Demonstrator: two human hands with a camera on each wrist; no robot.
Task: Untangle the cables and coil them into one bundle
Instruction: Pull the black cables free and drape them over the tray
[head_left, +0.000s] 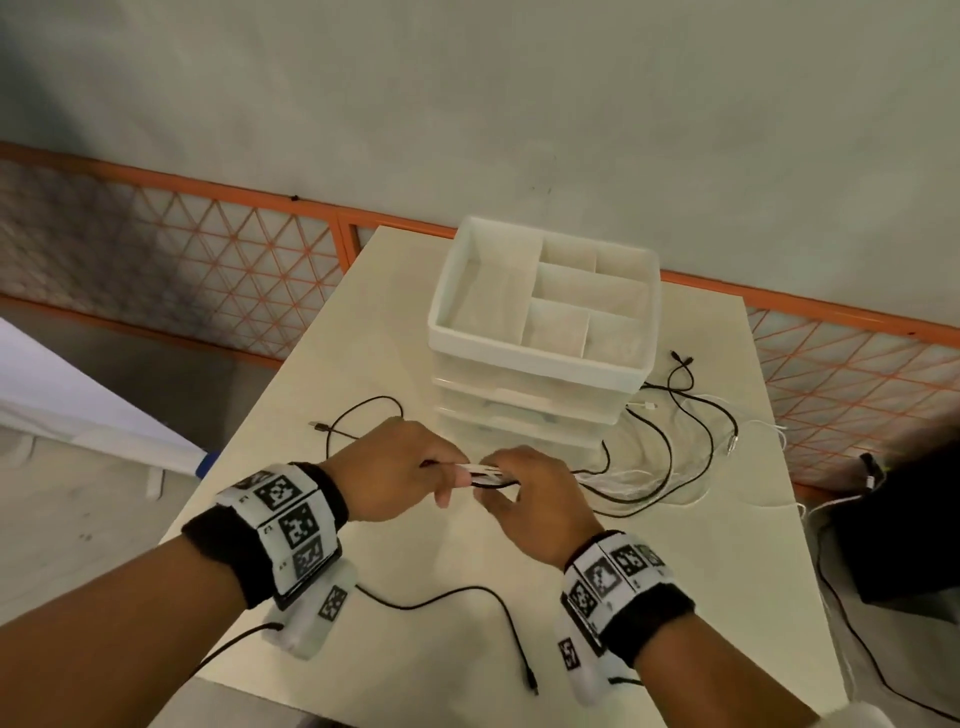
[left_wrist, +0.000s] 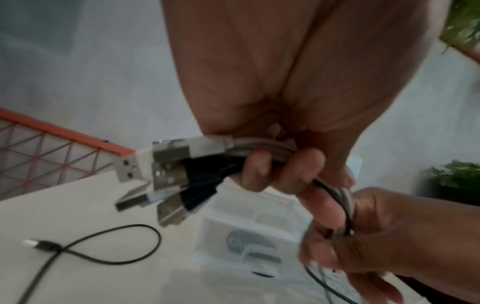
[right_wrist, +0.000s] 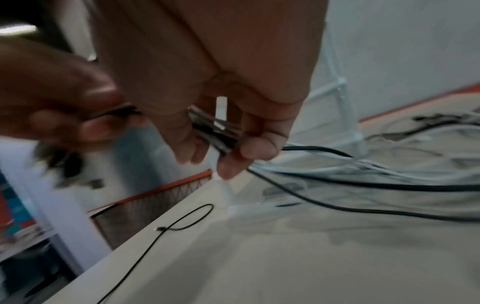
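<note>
Several black and white cables (head_left: 654, 467) trail over the table's right side, gathered side by side between my hands. My left hand (head_left: 400, 473) grips the bunch near its USB plugs (left_wrist: 161, 176), which stick out past the fingers in the left wrist view. My right hand (head_left: 530, 499) pinches the same bunch (right_wrist: 215, 135) just to the right, fingers curled around it. From there the loose lengths (right_wrist: 363, 176) run off to the right. A separate black cable (head_left: 363, 415) loops on the table behind my left hand.
A white drawer organiser (head_left: 540, 322) with an open divided top stands mid-table behind my hands. Another black cable (head_left: 467, 603) lies near the front edge between my wrists. An orange mesh fence (head_left: 208, 249) runs behind the table (head_left: 415, 649). A dark object (head_left: 904, 530) sits off the right edge.
</note>
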